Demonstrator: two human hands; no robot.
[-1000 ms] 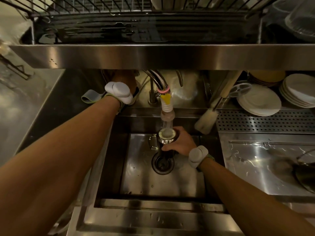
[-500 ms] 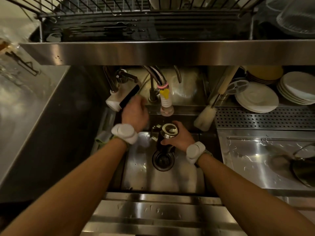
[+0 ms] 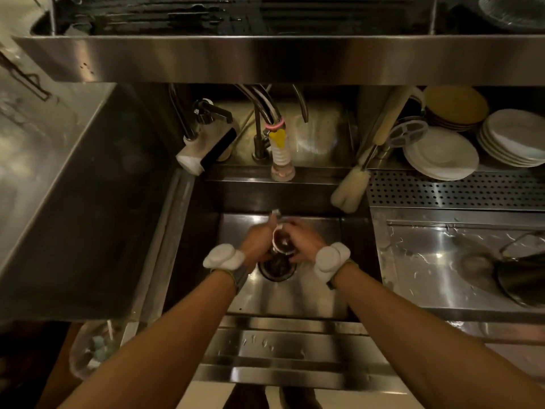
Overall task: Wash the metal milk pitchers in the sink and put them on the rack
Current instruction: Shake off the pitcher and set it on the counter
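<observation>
While both hands are low inside the sink (image 3: 295, 296), the step in hand seems to be the washing itself, not the putting away. The small metal milk pitcher (image 3: 281, 242) is held between the hands, just above the drain (image 3: 275, 268), with its open mouth turned up toward the camera. The inside looks dark, and I cannot tell if it is water or only shadow.

The left hand (image 3: 259, 241) wraps around the left side of the pitcher. The right hand (image 3: 304, 240) grasps it from the right, with fingers curled at the rim. The picture is a little blurred there, so I cannot say which finger rubs inside, if any does.

The faucet nozzle (image 3: 282, 160) hangs behind and above the hands, and no stream of water is visible from it. A brush (image 3: 351, 191) leans at the right back corner of the sink, untouched, and white plates (image 3: 441, 153) lie stacked on the counter beyond it.

I judge the task is in its early or middle part, because the pitcher is not yet on the rack (image 3: 206, 16), which sits high above the steel shelf. The next move probably calls for emptying the pitcher over the drain, then a firm grip with one hand and a long lift up past the shelf edge without knocking it.
</observation>
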